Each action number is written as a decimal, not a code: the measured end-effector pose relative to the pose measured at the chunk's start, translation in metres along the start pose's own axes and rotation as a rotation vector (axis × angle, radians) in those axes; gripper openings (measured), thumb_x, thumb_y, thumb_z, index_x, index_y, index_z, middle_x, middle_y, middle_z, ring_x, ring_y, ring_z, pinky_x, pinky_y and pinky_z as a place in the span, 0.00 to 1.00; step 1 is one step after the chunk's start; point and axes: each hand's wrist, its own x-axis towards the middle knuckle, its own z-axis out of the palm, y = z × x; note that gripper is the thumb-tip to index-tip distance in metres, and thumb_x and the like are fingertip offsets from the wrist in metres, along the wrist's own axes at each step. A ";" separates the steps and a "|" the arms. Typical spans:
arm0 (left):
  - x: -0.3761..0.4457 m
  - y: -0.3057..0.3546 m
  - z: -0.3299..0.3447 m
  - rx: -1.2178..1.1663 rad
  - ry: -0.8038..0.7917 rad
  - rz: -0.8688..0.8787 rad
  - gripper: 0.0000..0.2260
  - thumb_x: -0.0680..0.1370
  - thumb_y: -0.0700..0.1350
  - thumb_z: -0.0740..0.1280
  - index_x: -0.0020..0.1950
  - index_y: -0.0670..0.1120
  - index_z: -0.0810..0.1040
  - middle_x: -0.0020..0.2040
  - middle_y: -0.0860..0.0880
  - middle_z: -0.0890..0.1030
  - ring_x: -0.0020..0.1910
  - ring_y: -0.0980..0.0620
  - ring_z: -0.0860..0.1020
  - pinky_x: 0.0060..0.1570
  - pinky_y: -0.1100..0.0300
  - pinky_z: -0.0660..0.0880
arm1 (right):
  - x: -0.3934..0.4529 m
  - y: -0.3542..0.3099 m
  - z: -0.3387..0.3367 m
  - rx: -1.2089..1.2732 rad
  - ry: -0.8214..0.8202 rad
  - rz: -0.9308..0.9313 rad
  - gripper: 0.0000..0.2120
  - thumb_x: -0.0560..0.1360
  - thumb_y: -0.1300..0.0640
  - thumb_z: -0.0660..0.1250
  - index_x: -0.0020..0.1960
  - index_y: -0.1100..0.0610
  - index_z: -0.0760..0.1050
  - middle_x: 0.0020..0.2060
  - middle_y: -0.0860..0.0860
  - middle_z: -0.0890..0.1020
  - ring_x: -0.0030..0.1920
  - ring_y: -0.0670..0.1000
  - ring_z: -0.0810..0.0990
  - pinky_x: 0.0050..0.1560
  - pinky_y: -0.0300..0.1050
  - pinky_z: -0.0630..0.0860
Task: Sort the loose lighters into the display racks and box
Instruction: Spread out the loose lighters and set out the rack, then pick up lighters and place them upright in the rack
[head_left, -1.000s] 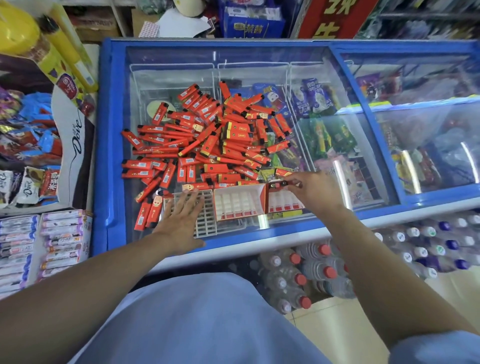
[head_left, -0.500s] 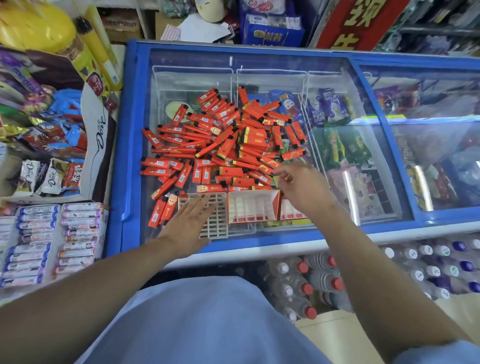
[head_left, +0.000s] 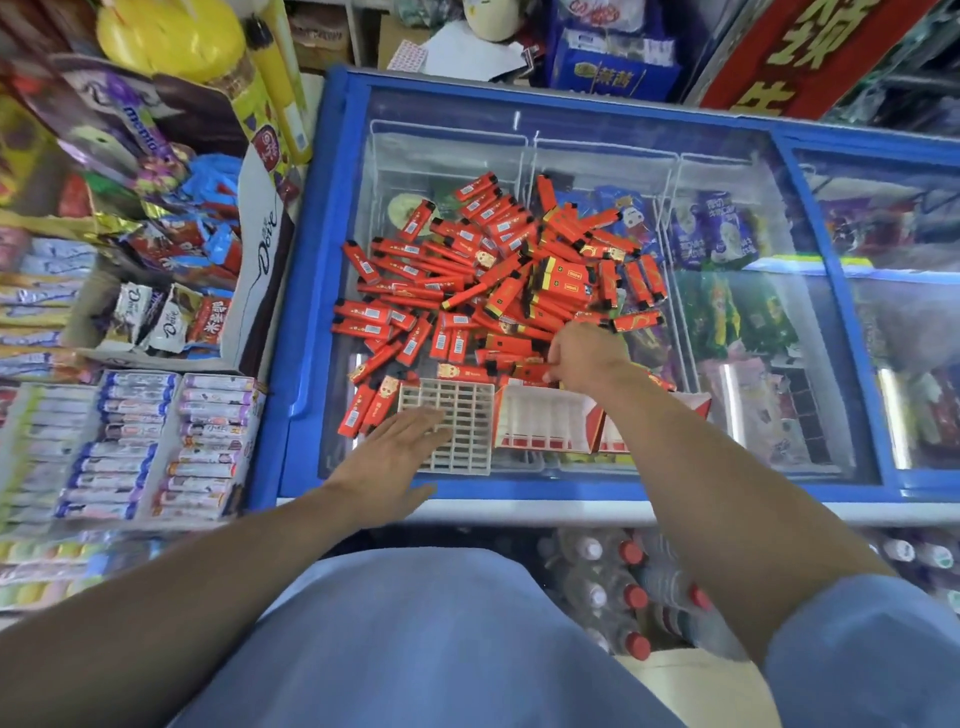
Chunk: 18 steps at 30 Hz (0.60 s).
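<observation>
Freezer glass (head_left: 737, 171) bears red lighters (head_left: 498, 280); left hand (head_left: 395, 457) lies flat, open, on the rack (head_left: 462, 431); right hand (head_left: 587, 356) pinches one lighter (head_left: 532, 372).

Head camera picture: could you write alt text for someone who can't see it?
A person's right hand reaches into a heap of loose red lighters on a chest freezer's glass lid. The left hand lies flat, palm down, on a white grid rack, beside a red and white display box.
</observation>
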 end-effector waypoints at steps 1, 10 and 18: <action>0.003 0.004 -0.002 -0.038 0.047 0.006 0.33 0.82 0.57 0.65 0.83 0.52 0.55 0.84 0.50 0.51 0.83 0.49 0.48 0.81 0.54 0.43 | -0.004 0.005 -0.004 0.026 0.026 -0.023 0.10 0.73 0.46 0.77 0.49 0.50 0.81 0.48 0.49 0.85 0.48 0.52 0.83 0.51 0.50 0.81; 0.046 0.049 -0.007 0.136 -0.205 -0.121 0.47 0.79 0.63 0.65 0.83 0.48 0.37 0.81 0.43 0.30 0.79 0.41 0.29 0.78 0.42 0.35 | -0.088 0.113 -0.065 0.704 0.121 -0.046 0.09 0.67 0.54 0.83 0.44 0.50 0.84 0.37 0.49 0.85 0.33 0.40 0.78 0.38 0.34 0.75; 0.048 0.050 -0.010 0.176 -0.259 -0.141 0.46 0.80 0.61 0.66 0.83 0.48 0.36 0.81 0.43 0.30 0.80 0.41 0.30 0.80 0.42 0.38 | -0.092 0.145 -0.012 0.219 0.180 -0.062 0.07 0.73 0.55 0.77 0.50 0.45 0.86 0.46 0.45 0.82 0.42 0.49 0.80 0.45 0.45 0.78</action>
